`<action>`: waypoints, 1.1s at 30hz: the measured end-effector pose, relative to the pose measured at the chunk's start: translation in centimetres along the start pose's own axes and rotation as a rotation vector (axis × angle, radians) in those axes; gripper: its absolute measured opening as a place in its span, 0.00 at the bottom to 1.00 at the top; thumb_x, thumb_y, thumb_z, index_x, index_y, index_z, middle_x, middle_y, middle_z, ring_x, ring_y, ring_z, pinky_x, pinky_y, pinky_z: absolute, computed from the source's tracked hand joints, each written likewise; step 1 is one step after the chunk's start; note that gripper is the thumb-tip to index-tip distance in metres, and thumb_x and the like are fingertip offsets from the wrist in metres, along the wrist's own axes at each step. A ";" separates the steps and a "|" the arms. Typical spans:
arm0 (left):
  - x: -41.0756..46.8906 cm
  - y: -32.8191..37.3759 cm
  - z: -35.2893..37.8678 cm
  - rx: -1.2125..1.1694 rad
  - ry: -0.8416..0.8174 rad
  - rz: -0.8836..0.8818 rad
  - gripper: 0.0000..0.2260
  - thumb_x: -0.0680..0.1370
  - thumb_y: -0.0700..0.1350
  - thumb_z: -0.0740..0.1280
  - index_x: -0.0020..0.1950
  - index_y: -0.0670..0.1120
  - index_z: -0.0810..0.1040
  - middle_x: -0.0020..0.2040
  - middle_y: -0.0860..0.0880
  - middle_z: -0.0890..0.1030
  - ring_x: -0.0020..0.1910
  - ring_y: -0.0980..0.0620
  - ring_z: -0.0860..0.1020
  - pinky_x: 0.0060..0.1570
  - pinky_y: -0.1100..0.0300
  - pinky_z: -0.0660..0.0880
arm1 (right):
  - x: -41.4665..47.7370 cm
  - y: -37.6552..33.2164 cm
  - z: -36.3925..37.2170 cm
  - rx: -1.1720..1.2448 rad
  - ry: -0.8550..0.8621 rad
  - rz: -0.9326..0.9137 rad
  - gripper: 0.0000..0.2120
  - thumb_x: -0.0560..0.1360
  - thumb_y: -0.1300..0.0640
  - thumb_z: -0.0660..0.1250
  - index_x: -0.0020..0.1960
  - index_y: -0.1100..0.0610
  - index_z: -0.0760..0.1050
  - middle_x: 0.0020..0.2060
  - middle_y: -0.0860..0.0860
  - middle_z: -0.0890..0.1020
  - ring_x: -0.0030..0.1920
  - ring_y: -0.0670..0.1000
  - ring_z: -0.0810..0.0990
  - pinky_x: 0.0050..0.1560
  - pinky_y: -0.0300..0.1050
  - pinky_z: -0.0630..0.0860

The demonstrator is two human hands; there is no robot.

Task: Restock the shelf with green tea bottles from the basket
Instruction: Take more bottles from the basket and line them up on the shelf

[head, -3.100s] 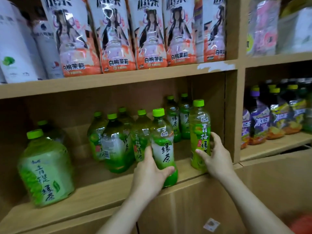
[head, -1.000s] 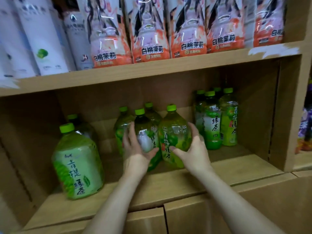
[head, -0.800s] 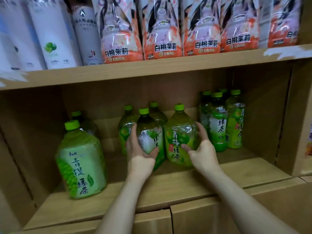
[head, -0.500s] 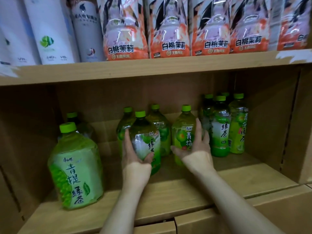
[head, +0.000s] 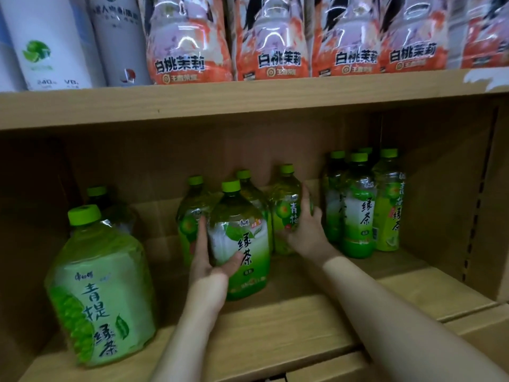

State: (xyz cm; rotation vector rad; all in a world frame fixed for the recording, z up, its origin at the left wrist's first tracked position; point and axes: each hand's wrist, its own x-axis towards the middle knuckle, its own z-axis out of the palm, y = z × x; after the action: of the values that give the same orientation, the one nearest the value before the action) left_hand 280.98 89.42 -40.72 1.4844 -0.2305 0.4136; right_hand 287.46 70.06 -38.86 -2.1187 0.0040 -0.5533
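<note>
The left hand [head: 212, 274] grips a round-shouldered clear plastic green tea bottle with a lime cap and a white-and-green label [head: 242, 244]. The thumb lies across the lower front of the label and the fingers run up the side at 9 o'clock. This white-labelled bottle stands upright on the pale wooden shelf board [head: 275, 321], near the middle of the bay.

The right hand [head: 308, 232] wraps a second clear plastic green tea bottle with a green fruit label [head: 286, 213]. It stands at about 2 o'clock from the first and deeper in, with the fingers curled round its side at 3 o'clock. Two more capped bottles of the same shape sit behind the pair, packed close.

A cluster of slimmer green tea bottles [head: 358, 205] stands at 3 o'clock, just beside the right knuckles. A large square-sided green tea jug [head: 102, 285] stands at 8 o'clock, well apart. The basket is not in view.

Both bottles look full, so they are likely weighty for their size. The walls look thin and would probably dent under a hard squeeze, and the glossy shrink film looks slick.

The broad belly below the shoulder, where both hands sit now, seems the sound place to hold. The cap and neck would give less control. Pushed along the board from high up, either bottle could tip into its neighbours, so low pressure or a slight lift seems safer.
</note>
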 end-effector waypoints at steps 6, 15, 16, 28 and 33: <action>-0.3 -0.2 2.2 0.219 0.008 -0.005 0.37 0.74 0.41 0.71 0.76 0.57 0.54 0.71 0.54 0.66 0.70 0.53 0.64 0.66 0.59 0.65 | -0.9 0.8 -0.8 -0.023 -0.051 -0.013 0.49 0.72 0.58 0.69 0.75 0.39 0.35 0.77 0.56 0.43 0.77 0.59 0.42 0.74 0.58 0.50; -0.3 -0.9 1.3 0.155 0.073 -0.060 0.29 0.72 0.31 0.71 0.69 0.48 0.68 0.55 0.49 0.78 0.55 0.52 0.77 0.54 0.59 0.74 | -6.4 -2.1 2.9 0.260 -0.051 -0.124 0.43 0.63 0.46 0.74 0.72 0.40 0.55 0.66 0.48 0.74 0.68 0.52 0.71 0.66 0.54 0.70; -0.5 -0.7 1.2 0.117 0.034 -0.084 0.29 0.73 0.29 0.68 0.71 0.46 0.66 0.57 0.48 0.77 0.57 0.53 0.76 0.55 0.60 0.72 | -6.6 -2.0 2.9 0.254 -0.002 -0.131 0.42 0.66 0.49 0.75 0.73 0.42 0.56 0.67 0.49 0.73 0.68 0.52 0.71 0.66 0.54 0.70; -2.3 0.6 1.2 0.328 -0.038 -0.102 0.28 0.73 0.33 0.68 0.72 0.45 0.66 0.64 0.45 0.77 0.62 0.51 0.75 0.65 0.51 0.70 | -7.9 -2.2 2.3 0.200 -0.042 -0.015 0.36 0.70 0.47 0.73 0.72 0.51 0.61 0.64 0.50 0.76 0.65 0.53 0.74 0.60 0.42 0.70; -5.9 6.5 -2.5 1.050 0.273 0.391 0.29 0.72 0.45 0.72 0.71 0.51 0.66 0.60 0.45 0.77 0.60 0.44 0.72 0.58 0.50 0.72 | -7.1 -2.8 2.6 0.220 -0.161 0.054 0.49 0.50 0.27 0.75 0.65 0.42 0.63 0.66 0.50 0.73 0.67 0.54 0.71 0.65 0.56 0.72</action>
State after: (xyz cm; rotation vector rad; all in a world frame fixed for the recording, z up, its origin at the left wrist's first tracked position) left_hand 272.74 91.42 -37.37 2.3804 -0.0724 1.1637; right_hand 281.50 75.21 -40.63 -1.9362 -0.0868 -0.3340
